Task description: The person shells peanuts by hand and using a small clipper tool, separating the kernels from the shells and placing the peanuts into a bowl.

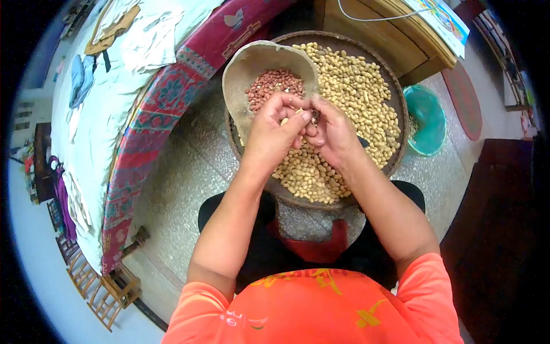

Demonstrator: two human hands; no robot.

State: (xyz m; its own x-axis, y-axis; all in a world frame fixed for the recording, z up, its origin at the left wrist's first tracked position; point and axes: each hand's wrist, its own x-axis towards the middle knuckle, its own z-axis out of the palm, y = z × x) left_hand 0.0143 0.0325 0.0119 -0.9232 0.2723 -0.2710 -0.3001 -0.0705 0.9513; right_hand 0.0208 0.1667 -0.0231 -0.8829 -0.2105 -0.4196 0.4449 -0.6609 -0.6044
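Note:
My left hand (275, 133) and my right hand (333, 131) meet over a round tray (395, 92) of unshelled peanuts (361, 86). The left fingers are curled round pale peanut pods. Thumb and fingers of the right pinch a small dark, opened piece of shell (315, 117), close against the left fingertips. Just beyond my left hand, a pale scoop-shaped container (238, 74) rests on the tray's left side and holds shelled red peanuts (275, 85).
A green basin (432, 123) with some bits inside stands on the floor right of the tray. A bed (154, 114) with clothes lies to the left. A wooden cabinet (366, 28) borders the tray's far side. A red stool edge (321, 246) shows between my legs.

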